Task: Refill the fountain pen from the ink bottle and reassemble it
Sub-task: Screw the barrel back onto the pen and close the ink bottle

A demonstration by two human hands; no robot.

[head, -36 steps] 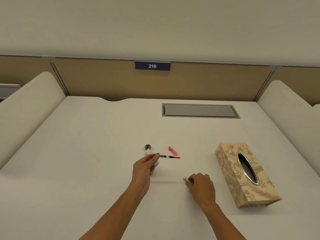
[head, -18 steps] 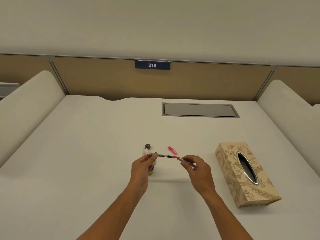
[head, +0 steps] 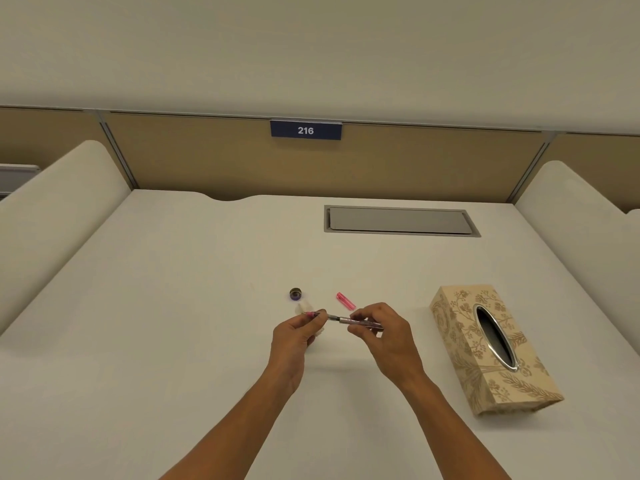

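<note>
My left hand [head: 294, 336] pinches the pink nib end of the fountain pen [head: 334, 318], held level above the white desk [head: 173, 306]. My right hand [head: 382, 336] grips the clear barrel [head: 362, 322], which sits over the pen's inner section. The pink pen cap [head: 345, 301] lies on the desk just beyond my hands. The dark bottle cap [head: 295, 294] lies to its left. A bit of white tissue [head: 300, 309] shows behind my left hand. The ink bottle is hidden behind my left hand.
A patterned tissue box [head: 485, 355] lies at the right. A grey hatch [head: 398, 220] is set into the desk at the back. Padded dividers [head: 52, 209] stand on both sides and a brown partition with a "216" plate [head: 305, 130] at the rear.
My right hand lifted the barrel off the desk, carried it up and left, and slid it over the pen's inner section. My left hand stayed nearly still with the pen.
</note>
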